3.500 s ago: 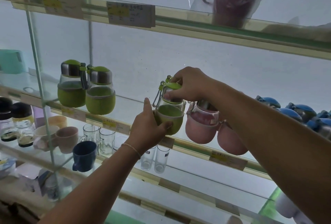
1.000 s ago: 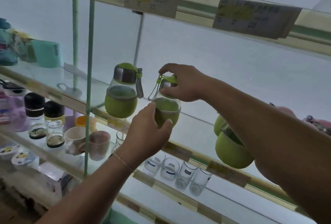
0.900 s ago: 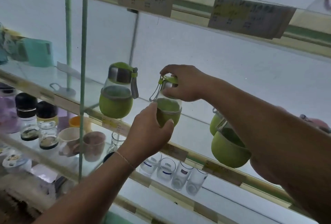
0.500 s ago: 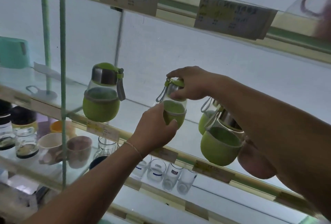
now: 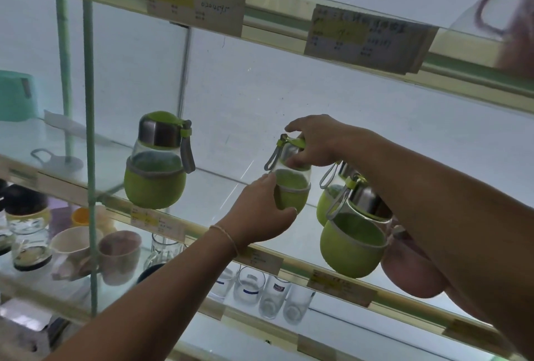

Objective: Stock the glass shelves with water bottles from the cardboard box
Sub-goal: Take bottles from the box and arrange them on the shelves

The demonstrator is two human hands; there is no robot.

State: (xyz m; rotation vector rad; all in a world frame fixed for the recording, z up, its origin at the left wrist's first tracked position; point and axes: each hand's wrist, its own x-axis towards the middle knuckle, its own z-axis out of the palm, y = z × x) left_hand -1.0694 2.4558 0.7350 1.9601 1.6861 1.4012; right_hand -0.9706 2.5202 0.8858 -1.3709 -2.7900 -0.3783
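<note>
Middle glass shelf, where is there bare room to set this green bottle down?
Bare glass lies between the lone green bottle at left and the held bottle, which the left hand and right hand grip. Right of it is crowded: two green bottles and a pink one cluster together.

Green-sleeved water bottle [image 5: 291,187] upright on glass shelf [image 5: 219,187], w/ three like bottles: one [image 5: 157,164] left, two [image 5: 354,242] right.
</note>
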